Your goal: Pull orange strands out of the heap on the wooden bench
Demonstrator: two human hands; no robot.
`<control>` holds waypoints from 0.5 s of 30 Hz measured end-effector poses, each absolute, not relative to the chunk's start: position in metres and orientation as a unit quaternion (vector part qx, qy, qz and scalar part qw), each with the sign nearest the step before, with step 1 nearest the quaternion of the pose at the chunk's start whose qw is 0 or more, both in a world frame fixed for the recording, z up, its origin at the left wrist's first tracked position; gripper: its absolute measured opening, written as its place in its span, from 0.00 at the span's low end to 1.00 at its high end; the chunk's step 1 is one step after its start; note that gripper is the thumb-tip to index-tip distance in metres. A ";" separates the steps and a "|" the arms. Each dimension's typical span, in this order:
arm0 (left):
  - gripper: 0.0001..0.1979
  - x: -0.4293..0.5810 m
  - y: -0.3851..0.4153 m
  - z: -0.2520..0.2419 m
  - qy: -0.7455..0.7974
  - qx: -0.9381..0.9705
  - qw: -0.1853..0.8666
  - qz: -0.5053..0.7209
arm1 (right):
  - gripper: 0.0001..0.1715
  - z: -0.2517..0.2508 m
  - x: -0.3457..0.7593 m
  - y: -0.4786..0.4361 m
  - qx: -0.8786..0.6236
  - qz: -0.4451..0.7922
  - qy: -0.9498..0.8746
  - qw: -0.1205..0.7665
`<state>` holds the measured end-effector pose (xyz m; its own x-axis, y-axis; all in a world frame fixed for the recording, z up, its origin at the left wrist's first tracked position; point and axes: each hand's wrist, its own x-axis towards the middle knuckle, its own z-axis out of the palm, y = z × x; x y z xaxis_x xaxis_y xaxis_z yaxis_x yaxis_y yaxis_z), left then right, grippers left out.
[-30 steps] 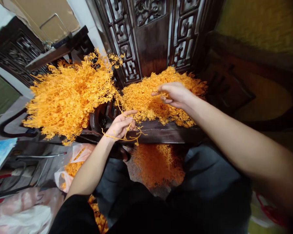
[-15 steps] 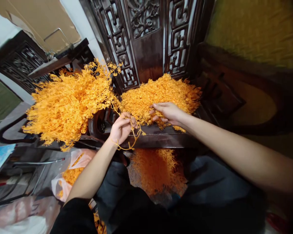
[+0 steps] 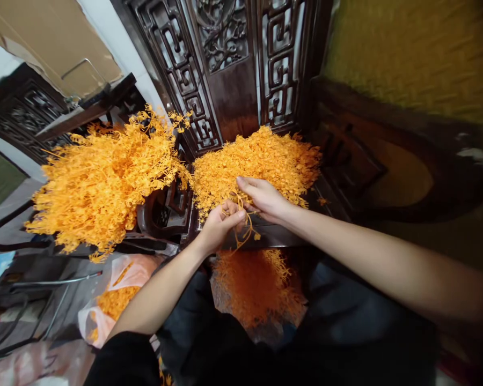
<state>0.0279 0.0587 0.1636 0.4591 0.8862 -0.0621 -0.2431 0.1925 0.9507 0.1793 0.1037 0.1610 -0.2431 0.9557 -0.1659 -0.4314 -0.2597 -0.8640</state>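
My left hand [image 3: 222, 224] is closed on a thin orange strand [image 3: 249, 228], whose loose end curls down over the dark seat edge. Close against it on the right, my right hand [image 3: 261, 198] has its fingers bent around the upper part of the same strand; the fingertips are partly hidden. Behind both hands, a low orange pile [image 3: 253, 161] of small branching pieces lies on the dark wooden seat. At the left, a larger orange bunch [image 3: 100, 182] rests over the chair's arm.
A carved wooden chair back [image 3: 233, 96] rises behind the pile. Below the seat, between my legs, is more orange material [image 3: 257, 289] in clear plastic. A pinkish bag [image 3: 131, 271] with orange pieces lies at lower left, near a metal rod [image 3: 60, 281].
My left hand has moved right with the strand, away from the larger bunch, and now meets my right hand. The right hand's fingers have come in on the strand. The view has shifted slightly.
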 end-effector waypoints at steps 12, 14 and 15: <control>0.28 0.024 0.049 0.185 0.307 0.407 0.748 0.426 | 0.09 0.166 0.223 0.163 -0.506 0.536 -0.193 0.648; 0.29 0.015 0.050 0.188 0.290 0.425 0.741 0.432 | 0.10 0.167 0.236 0.166 -0.494 0.570 -0.191 0.628; 0.30 0.011 0.051 0.190 0.284 0.431 0.738 0.435 | 0.09 0.168 0.239 0.164 -0.478 0.602 -0.209 0.605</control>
<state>0.0115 0.0507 0.1896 0.4601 0.8868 -0.0430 -0.3977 0.2492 0.8831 0.2388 0.1636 0.1676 0.1882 0.9277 -0.3224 -0.5280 -0.1812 -0.8297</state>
